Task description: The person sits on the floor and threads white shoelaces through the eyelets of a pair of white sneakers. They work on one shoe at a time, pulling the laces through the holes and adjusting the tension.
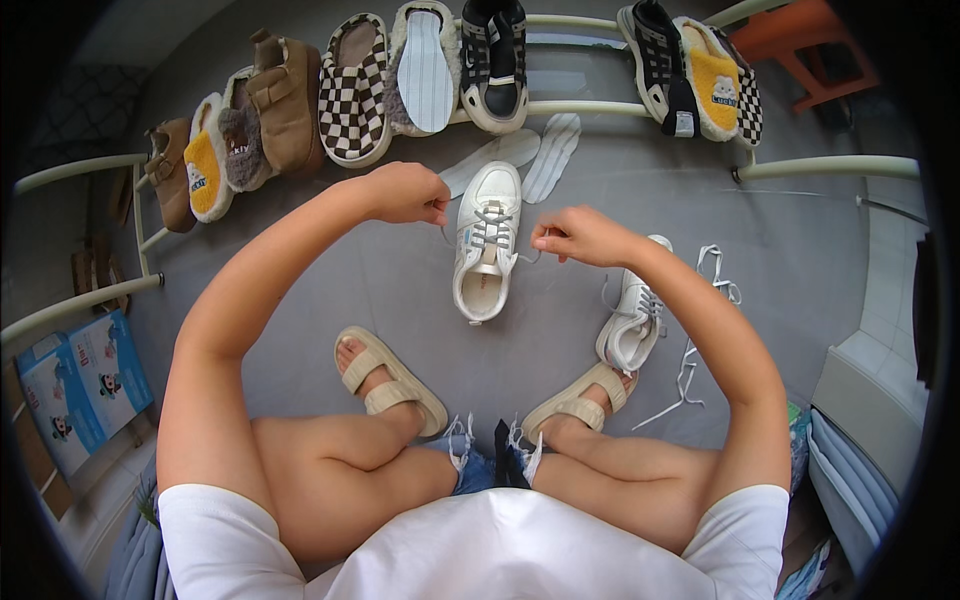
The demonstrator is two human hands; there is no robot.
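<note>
A white sneaker (489, 184) lies on the grey floor in front of me, toe pointing away. Grey shoelaces (493, 222) cross over its tongue, and an end runs out to each side. My left hand (411, 196) pinches the left lace end just beside the shoe. On the other side, my right hand (574, 235) has its fingers closed on the right lace end. A second white sneaker (632, 319), also with grey laces, rests by my right sandal, partly hidden behind my right forearm.
Loose white shoelaces (686, 371) lie right of the second sneaker. Insoles (553, 154) sit beyond the first one. A pale metal rack (585, 109) bears slippers (355, 112), brown boots (289, 105) and black sneakers (495, 97). An orange stool (847, 41) and a blue-white box (90, 382) stand at the sides.
</note>
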